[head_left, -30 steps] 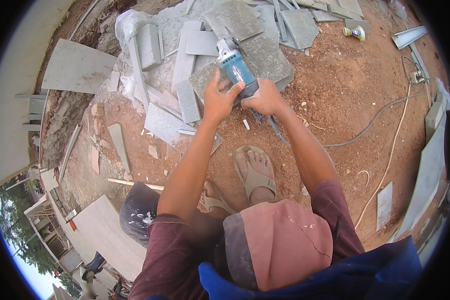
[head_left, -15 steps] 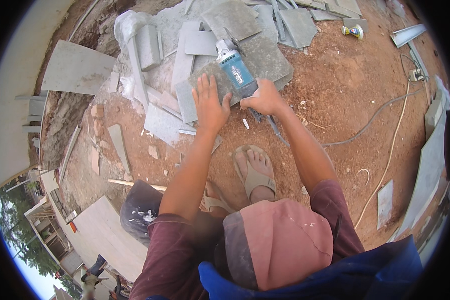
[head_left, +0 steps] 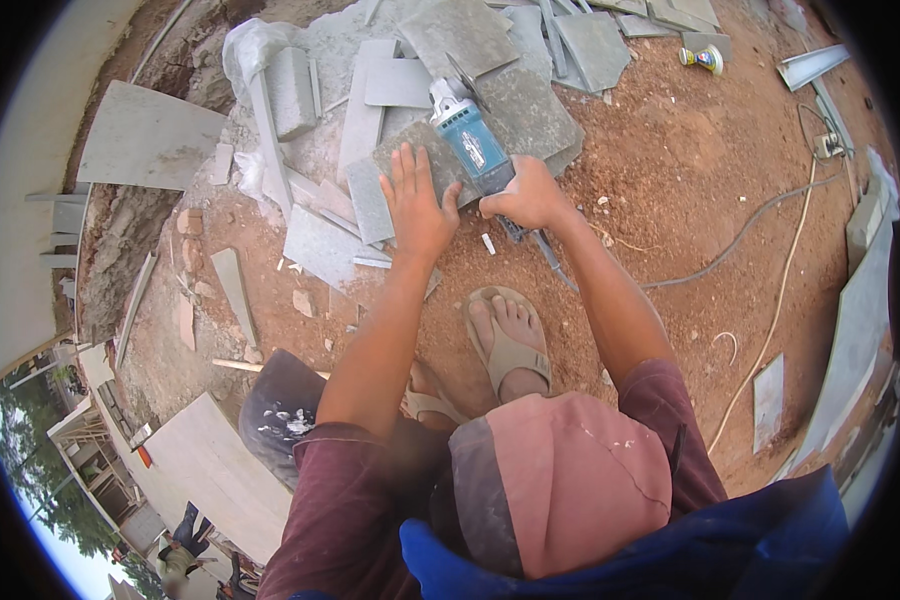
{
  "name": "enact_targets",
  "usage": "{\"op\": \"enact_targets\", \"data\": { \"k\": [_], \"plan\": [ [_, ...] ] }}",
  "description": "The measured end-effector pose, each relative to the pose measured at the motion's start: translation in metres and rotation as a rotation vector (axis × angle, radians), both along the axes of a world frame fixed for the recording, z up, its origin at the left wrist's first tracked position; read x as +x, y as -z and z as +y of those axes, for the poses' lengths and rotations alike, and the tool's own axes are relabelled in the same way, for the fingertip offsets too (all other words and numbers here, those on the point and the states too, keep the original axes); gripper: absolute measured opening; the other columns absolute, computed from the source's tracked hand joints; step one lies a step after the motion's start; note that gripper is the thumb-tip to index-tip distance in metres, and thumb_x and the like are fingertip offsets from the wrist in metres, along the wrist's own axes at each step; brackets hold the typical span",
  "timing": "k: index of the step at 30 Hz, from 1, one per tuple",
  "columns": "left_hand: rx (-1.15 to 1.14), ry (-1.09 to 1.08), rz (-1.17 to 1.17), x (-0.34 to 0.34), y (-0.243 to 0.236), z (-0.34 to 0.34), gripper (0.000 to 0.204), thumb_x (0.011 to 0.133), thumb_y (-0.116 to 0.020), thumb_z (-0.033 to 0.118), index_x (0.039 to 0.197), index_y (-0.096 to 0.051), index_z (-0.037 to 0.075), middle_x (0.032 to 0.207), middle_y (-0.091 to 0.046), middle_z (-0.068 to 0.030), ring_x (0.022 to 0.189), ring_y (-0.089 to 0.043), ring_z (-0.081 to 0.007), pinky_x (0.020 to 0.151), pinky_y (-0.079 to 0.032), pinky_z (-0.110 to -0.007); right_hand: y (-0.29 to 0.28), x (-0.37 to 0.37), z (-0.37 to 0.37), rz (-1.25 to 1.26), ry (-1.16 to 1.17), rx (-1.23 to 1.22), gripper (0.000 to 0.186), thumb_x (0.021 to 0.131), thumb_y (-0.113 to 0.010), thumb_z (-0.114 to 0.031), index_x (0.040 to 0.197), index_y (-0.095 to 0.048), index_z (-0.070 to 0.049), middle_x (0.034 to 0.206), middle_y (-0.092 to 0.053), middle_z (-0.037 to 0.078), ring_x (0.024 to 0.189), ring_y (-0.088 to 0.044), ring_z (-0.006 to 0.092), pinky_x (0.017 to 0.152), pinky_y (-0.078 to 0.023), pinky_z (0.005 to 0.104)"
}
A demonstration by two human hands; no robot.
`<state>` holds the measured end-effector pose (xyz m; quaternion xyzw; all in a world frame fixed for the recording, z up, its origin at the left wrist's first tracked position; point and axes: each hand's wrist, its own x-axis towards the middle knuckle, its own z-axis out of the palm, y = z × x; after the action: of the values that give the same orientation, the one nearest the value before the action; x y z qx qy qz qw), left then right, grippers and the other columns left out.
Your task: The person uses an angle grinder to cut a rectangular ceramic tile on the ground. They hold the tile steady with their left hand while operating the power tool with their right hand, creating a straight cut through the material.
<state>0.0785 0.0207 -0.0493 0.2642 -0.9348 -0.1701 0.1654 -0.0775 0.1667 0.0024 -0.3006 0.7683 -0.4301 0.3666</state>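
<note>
The right hand point(head_left: 528, 195) is grasping the black rear end of a teal-bodied angle grinder with a silver-grey head point(head_left: 473, 138), its fingers closing around the handle. The grinder is slanting up and to the left from that hand, its thin dark round disc point(head_left: 468, 82) pointing away from the person. The tool is sitting above a broad, rough grey stone slab point(head_left: 542, 112); whether its body is touching the stone, I cannot tell.

The left hand point(head_left: 420, 205) is holding nothing: it is lying flat with its fingers stretching out over the near left part of the slab, though how firmly it is pressing is not showing. The grinder is lying to the right of this hand, with the thumb pointing toward its black end across a narrow gap. A narrow grey stone strip point(head_left: 369, 203) is resting just beside the little finger.

A grey power cord point(head_left: 715, 262) is trailing from the grinder, passing the right forearm and running over the reddish soil point(head_left: 670, 170). A tan sandal point(head_left: 515, 360) is standing nearer the person, between the forearms.
</note>
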Motion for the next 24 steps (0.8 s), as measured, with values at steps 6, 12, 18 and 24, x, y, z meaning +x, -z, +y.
{"op": "enact_targets", "data": {
  "k": [6, 12, 18, 24],
  "plan": [
    [0.001, -0.001, 0.002, 0.0009, 0.0012, -0.0006, 0.079, 0.095, -0.075, 0.024, 0.16, -0.039, -0.001, 0.17, -0.031, -0.028, 0.161, -0.023, -0.0444, 0.128, -0.01, -0.065, 0.0036, 0.0002, 0.0021, -0.016, 0.006, 0.01, 0.042, 0.06, -0.086, -0.025, 0.088, -0.072, 0.003, 0.078, -0.074, 0.015, 0.072, -0.068, 0.0222, 0.072, -0.056, 0.0371],
    [0.004, -0.003, -0.005, 0.0014, 0.0012, -0.001, 0.08, 0.095, -0.075, 0.025, 0.161, -0.038, -0.001, 0.17, -0.031, -0.028, 0.161, -0.023, -0.0446, 0.128, -0.01, -0.065, -0.0002, 0.0024, 0.0039, -0.04, 0.014, 0.038, 0.043, 0.06, -0.086, -0.025, 0.089, -0.071, 0.003, 0.08, -0.074, 0.014, 0.073, -0.069, 0.022, 0.072, -0.056, 0.0368],
    [-0.025, -0.004, -0.014, 0.0006, 0.0004, 0.0002, 0.081, 0.094, -0.075, 0.026, 0.16, -0.038, -0.002, 0.171, -0.031, -0.026, 0.161, -0.023, -0.0423, 0.128, -0.012, -0.064, 0.0039, 0.0016, 0.0071, -0.044, 0.007, 0.029, 0.045, 0.059, -0.085, -0.024, 0.091, -0.07, 0.003, 0.08, -0.073, 0.014, 0.073, -0.068, 0.0227, 0.072, -0.056, 0.0368],
    [-0.005, 0.001, 0.004, 0.0011, 0.0018, -0.0005, 0.078, 0.096, -0.074, 0.026, 0.16, -0.039, -0.001, 0.17, -0.031, -0.0281, 0.161, -0.022, -0.0437, 0.128, -0.009, -0.064, 0.0, 0.0032, 0.0103, 0.004, 0.006, 0.076, 0.046, 0.059, -0.085, -0.024, 0.092, -0.07, 0.004, 0.08, -0.073, 0.015, 0.074, -0.068, 0.024, 0.073, -0.055, 0.0375]
  ]
}}
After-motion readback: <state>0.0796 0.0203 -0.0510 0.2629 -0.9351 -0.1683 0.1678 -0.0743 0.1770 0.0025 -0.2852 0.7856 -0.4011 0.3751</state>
